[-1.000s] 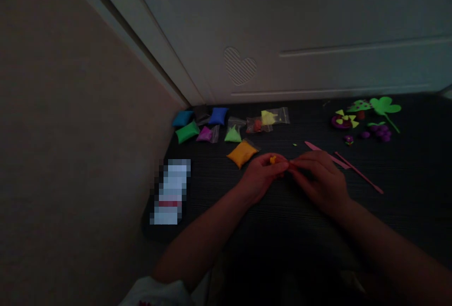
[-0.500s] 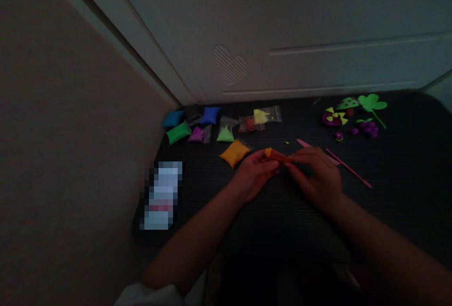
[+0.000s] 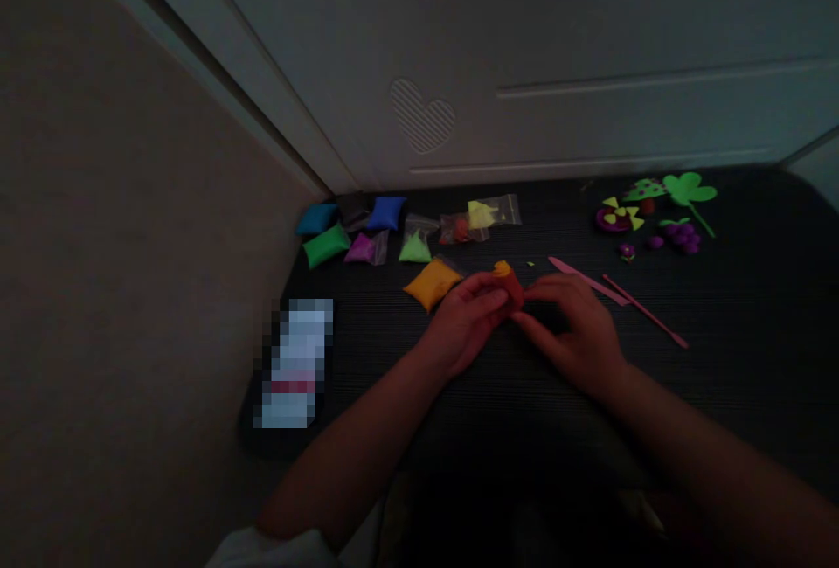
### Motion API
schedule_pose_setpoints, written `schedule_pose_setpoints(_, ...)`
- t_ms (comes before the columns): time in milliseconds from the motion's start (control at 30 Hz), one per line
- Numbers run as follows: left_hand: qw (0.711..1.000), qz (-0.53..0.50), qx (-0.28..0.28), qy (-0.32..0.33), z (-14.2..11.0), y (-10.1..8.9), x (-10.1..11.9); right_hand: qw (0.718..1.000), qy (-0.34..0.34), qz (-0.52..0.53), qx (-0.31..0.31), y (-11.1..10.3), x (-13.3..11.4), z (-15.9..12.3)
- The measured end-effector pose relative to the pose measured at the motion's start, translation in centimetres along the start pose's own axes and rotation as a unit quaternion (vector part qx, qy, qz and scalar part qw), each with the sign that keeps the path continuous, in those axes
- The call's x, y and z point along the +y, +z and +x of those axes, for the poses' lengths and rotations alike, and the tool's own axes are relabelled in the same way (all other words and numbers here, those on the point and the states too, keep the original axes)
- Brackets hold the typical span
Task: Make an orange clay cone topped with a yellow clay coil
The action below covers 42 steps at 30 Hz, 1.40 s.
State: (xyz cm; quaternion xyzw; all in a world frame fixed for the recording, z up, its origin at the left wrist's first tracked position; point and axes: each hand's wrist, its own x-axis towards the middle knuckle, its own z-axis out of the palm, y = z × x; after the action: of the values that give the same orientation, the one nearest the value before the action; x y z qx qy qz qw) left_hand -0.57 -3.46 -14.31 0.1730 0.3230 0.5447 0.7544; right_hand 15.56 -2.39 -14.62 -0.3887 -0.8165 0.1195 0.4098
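My left hand (image 3: 468,315) is closed around a red piece of modelling clay (image 3: 515,290) with a ruffled orange-yellow tip (image 3: 502,268) that sticks up above the fingers. Its lower part is hidden in the palm. From the other side, my right hand (image 3: 580,332) pinches the right edge of the red clay between thumb and fingers. Just behind my left hand lies an orange clay packet (image 3: 431,282). Beyond my right hand are a pink flat clay knife (image 3: 586,280) and a thin pink modelling stick (image 3: 646,312).
Several clay packets, such as a green one (image 3: 326,245) and a blue one (image 3: 386,213), lie at the back left. A pixelated phone (image 3: 298,363) rests at the left edge. Back right are purple clay balls (image 3: 683,237), a purple dish (image 3: 609,220) and a green clover shape (image 3: 689,190).
The red clay has turned from lying slantwise between the hands to standing more upright in my left hand. My right hand has shifted slightly left, uncovering more of the pink knife.
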Motion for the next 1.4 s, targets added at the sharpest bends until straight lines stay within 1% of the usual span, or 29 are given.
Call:
schedule_pose_setpoints(100,1.000,-0.014,0.017,0.005,0.1,-0.1,0.5,1.000,0.017,-0.008,0.001,-0.7,0.4,0.3)
schedule_pose_setpoints(167,0.999,-0.022,0.029,0.010,0.2,-0.3,0.8,0.999,0.039,-0.022,0.013,-1.3,1.1,0.6)
schedule_pose_setpoints(233,0.999,-0.028,0.038,0.018,0.3,-0.4,1.0,0.997,0.060,-0.043,0.011,-1.7,1.9,0.8)
schedule_pose_setpoints(300,0.998,-0.030,0.044,0.022,0.4,-0.5,1.1,0.995,0.070,-0.066,-0.019,-1.9,2.6,1.0)
schedule_pose_setpoints(367,0.998,-0.030,0.046,0.023,0.5,-0.6,1.0,0.991,0.064,-0.087,-0.074,-1.7,3.0,1.0)
schedule_pose_setpoints(467,0.998,-0.030,0.048,0.023,0.5,-0.6,0.9,0.982,0.044,-0.108,-0.150,-1.0,2.9,0.7)
schedule_pose_setpoints(533,0.998,-0.031,0.049,0.022,0.5,-0.6,0.8,0.976,0.036,-0.118,-0.178,-0.5,2.7,0.5)
schedule_pose_setpoints(600,0.998,-0.033,0.049,0.021,0.5,-0.6,0.8,0.973,0.036,-0.126,-0.190,-0.1,2.4,0.3)
schedule_pose_setpoints(767,0.998,-0.034,0.050,0.016,0.6,-0.6,0.8,0.973,0.043,-0.117,-0.194,0.0,2.3,0.3)
schedule_pose_setpoints(1000,0.998,-0.027,0.049,0.009,0.6,-0.6,0.8,0.978,0.058,-0.057,-0.191,-0.4,2.1,0.6)
schedule_pose_setpoints(1233,0.998,-0.021,0.064,0.008,0.6,-0.5,0.8,0.979,0.086,-0.032,-0.181,-0.9,2.2,1.0)
schedule_pose_setpoints(1333,0.998,-0.018,0.068,0.006,0.6,-0.6,0.8,0.980,0.097,-0.041,-0.171,-1.5,2.5,1.3)
schedule_pose_setpoints(1400,0.998,-0.019,0.068,0.005,0.7,-0.6,0.9,0.980,0.109,-0.053,-0.159,-2.5,3.1,1.7)
